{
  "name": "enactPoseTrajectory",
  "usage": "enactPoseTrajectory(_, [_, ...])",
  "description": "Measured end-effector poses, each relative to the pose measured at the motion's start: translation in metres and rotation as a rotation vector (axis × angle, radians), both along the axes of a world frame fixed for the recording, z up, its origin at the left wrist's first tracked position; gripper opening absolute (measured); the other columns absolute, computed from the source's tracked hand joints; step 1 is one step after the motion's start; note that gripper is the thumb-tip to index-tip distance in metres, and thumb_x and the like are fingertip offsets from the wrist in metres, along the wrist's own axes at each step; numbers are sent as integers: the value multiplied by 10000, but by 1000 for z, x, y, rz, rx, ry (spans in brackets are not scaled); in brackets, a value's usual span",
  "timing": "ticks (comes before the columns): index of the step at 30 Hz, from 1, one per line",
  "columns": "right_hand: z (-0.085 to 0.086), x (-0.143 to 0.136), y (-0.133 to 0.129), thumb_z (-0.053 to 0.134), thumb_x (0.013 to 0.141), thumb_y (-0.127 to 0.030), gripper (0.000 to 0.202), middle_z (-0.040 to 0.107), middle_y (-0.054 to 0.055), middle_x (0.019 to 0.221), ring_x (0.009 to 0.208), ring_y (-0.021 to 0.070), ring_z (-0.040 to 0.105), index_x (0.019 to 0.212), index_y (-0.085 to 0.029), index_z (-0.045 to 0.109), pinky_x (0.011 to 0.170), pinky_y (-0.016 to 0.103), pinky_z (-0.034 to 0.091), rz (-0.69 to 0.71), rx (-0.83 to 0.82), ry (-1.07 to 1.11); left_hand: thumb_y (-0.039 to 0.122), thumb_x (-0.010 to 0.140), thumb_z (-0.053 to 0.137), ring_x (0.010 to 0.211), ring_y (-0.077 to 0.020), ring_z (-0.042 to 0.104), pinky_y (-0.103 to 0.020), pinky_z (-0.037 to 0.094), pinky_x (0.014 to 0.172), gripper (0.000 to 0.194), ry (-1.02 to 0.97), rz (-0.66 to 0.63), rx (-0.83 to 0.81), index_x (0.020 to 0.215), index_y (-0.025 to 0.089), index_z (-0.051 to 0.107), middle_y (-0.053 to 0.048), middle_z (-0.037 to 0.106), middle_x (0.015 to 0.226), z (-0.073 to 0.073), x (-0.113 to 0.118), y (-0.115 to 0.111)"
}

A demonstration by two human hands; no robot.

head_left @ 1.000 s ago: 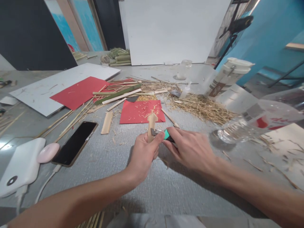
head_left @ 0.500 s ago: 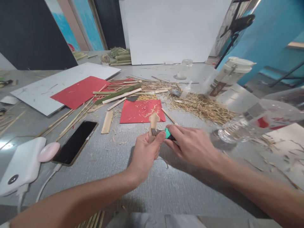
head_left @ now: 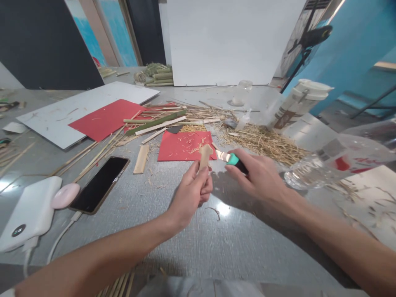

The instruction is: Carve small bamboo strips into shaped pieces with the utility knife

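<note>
My left hand (head_left: 194, 189) is closed on a small carved wood piece (head_left: 205, 155), whose wider, notched end points up and away from me. To its right, my right hand (head_left: 258, 171) grips a utility knife (head_left: 236, 162) with a green and black handle. The knife's bright blade points left and does not touch the wood. Behind the wood lies a red sheet (head_left: 182, 145) strewn with pale shavings. A short flat wood strip (head_left: 141, 159) rests on the grey table (head_left: 173, 255) to the left of the sheet.
A phone (head_left: 100, 185), a white power bank (head_left: 31, 210) and a pink oval item (head_left: 65, 196) lie at left. Thin sticks (head_left: 198, 110) and dry straw (head_left: 269, 144) are spread behind the hands. A plastic bottle (head_left: 334, 161) and a lidded container (head_left: 298, 103) are at right.
The knife in my right hand has moved right, away from the wood piece. My left hand has shifted slightly right and turned, tilting the wood.
</note>
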State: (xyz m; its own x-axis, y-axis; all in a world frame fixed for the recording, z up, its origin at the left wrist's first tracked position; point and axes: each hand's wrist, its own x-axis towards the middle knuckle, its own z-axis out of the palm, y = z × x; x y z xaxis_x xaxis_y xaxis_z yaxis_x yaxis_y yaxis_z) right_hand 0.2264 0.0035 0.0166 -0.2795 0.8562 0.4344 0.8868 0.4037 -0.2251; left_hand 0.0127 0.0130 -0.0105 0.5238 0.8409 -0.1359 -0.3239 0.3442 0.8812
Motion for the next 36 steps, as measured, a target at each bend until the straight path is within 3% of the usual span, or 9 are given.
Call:
enactPoseTrajectory(4, [-2, 1, -1, 464, 1083, -485, 330, 565, -20, 606, 527, 188, 525, 1073, -204, 636, 583, 309, 333, -30, -28, 100, 485, 1094, 545, 436, -44, 331, -183, 220, 424, 312, 38, 9, 48, 927, 235, 459, 99, 466, 601, 0, 0, 0])
enactPoseTrajectory(7, [-3, -1, -2, 488, 1064, -483, 303, 550, -22, 601, 534, 189, 516, 1040, -215, 628, 584, 313, 313, -20, -46, 122, 484, 1089, 547, 439, -44, 351, -183, 232, 421, 330, 76, 5, 103, 901, 228, 456, 96, 484, 595, 1, 1, -1])
enactPoseTrajectory(12, [-3, 0, -1, 487, 1060, -485, 291, 518, -33, 589, 531, 184, 487, 1026, -226, 615, 592, 316, 310, -24, -81, 153, 317, 1077, 474, 513, -90, 513, -207, 422, 510, 77, 100, 2, 131, 1054, 245, 457, 89, 570, 643, 6, 1, -3])
enactPoseTrajectory(15, [-3, 2, -1, 483, 1064, -487, 294, 535, -27, 605, 543, 183, 496, 1021, -227, 612, 600, 318, 320, -32, -91, 158, 262, 1044, 471, 580, -122, 609, -245, 492, 590, 130, 84, -9, 122, 1161, 258, 416, 76, 644, 701, 8, 1, -4])
enactPoseTrajectory(20, [-3, 4, 0, 468, 1077, -510, 336, 620, 1, 656, 553, 192, 527, 1105, -212, 620, 588, 314, 310, 26, -132, 86, 189, 989, 503, 660, -136, 682, -284, 539, 696, 248, 13, -16, 92, 1220, 249, 438, 34, 707, 811, 6, 2, -3])
enactPoseTrajectory(24, [-2, 5, 1, 454, 1100, -530, 385, 697, 26, 725, 571, 197, 570, 1246, -205, 601, 577, 302, 314, 83, -190, 19, 237, 983, 631, 737, -154, 723, -309, 577, 724, 245, -28, 4, 91, 1208, 220, 535, -13, 724, 947, 0, 3, 0])
enactPoseTrajectory(29, [-4, 12, 3, 429, 1123, -511, 375, 711, 45, 748, 577, 188, 573, 1204, -204, 629, 577, 299, 312, 125, -126, -34, 276, 1020, 638, 779, -161, 761, -326, 589, 815, 225, 4, 14, 125, 1220, 204, 565, -20, 747, 962, -3, 2, 1])
enactPoseTrajectory(36, [-3, 18, 5, 445, 1128, -508, 369, 721, 51, 793, 649, 193, 638, 1141, -200, 646, 603, 305, 318, 275, -55, -113, 239, 1008, 596, 801, -188, 775, -337, 583, 819, 194, -12, 31, 118, 1192, 183, 566, -51, 792, 934, -3, 2, 2])
